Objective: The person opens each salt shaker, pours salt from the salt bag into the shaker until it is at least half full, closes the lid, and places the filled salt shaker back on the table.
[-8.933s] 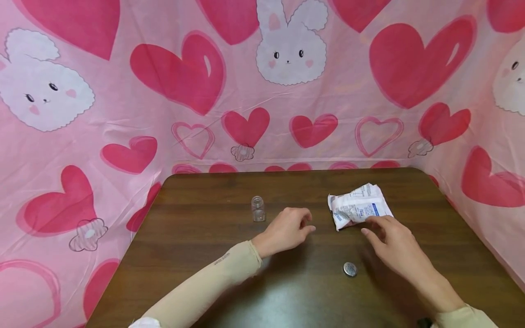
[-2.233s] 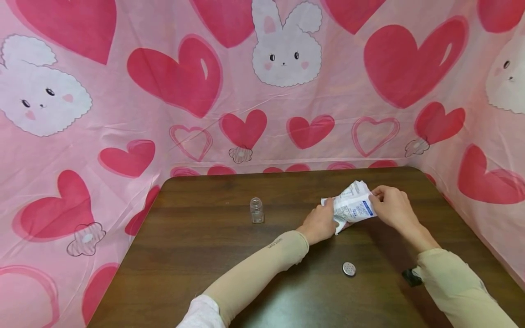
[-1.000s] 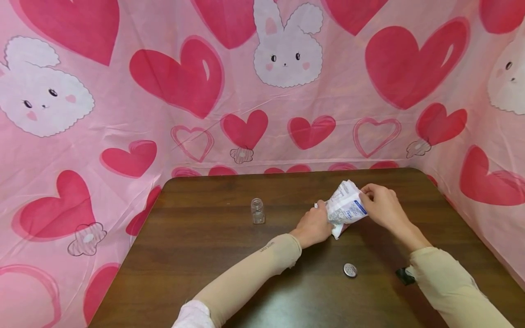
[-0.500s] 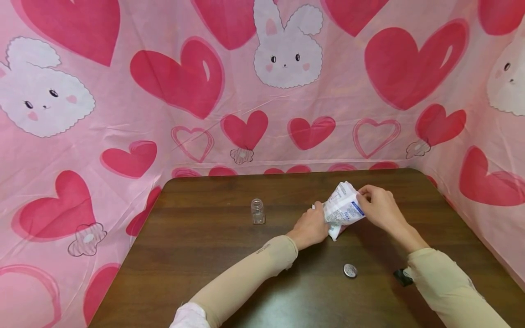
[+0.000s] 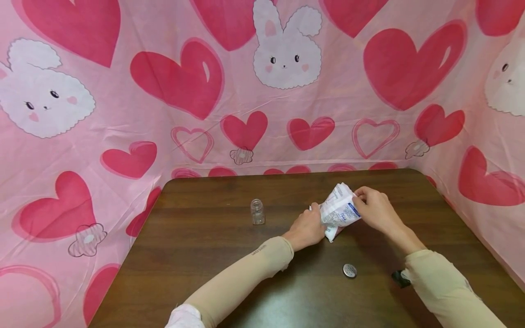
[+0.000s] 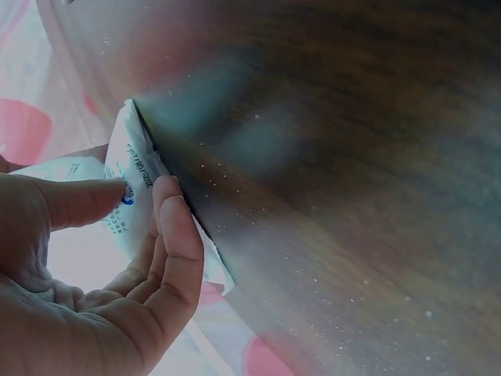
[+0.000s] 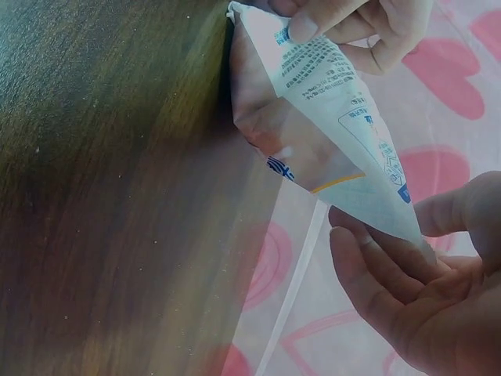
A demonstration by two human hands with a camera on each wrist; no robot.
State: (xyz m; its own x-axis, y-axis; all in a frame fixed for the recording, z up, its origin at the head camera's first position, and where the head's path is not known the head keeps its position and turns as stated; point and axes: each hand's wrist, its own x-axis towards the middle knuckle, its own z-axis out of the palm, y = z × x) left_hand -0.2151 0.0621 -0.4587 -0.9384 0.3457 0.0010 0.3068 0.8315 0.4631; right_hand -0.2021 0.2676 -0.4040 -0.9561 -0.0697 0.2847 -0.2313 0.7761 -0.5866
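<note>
Both hands hold a crumpled white packet (image 5: 338,212) with blue and dark print, tilted over the table. My left hand (image 5: 306,228) pinches its left end between thumb and fingers, right by the sealed edge in the left wrist view. At the opposite end, my right hand (image 5: 376,208) pinches the packet's upper right side. A pinkish-brown printed face of the packet (image 7: 293,137) shows in the right wrist view. To the left stands a small clear glass jar (image 5: 257,212) with an uncovered mouth. A round silver lid with small holes (image 5: 350,270) lies nearer the front.
The brown wooden table (image 5: 197,255) carries these things. A pink cloth (image 5: 287,100) printed with hearts and rabbits hangs behind it and along both sides. Beside the right sleeve (image 5: 440,278) is a small black object (image 5: 400,279).
At first the packet lay on the table with the left hand apart from it; now both hands hold it. Over the last second, hands and packet shifted slightly left. Jar and lid stayed put.
</note>
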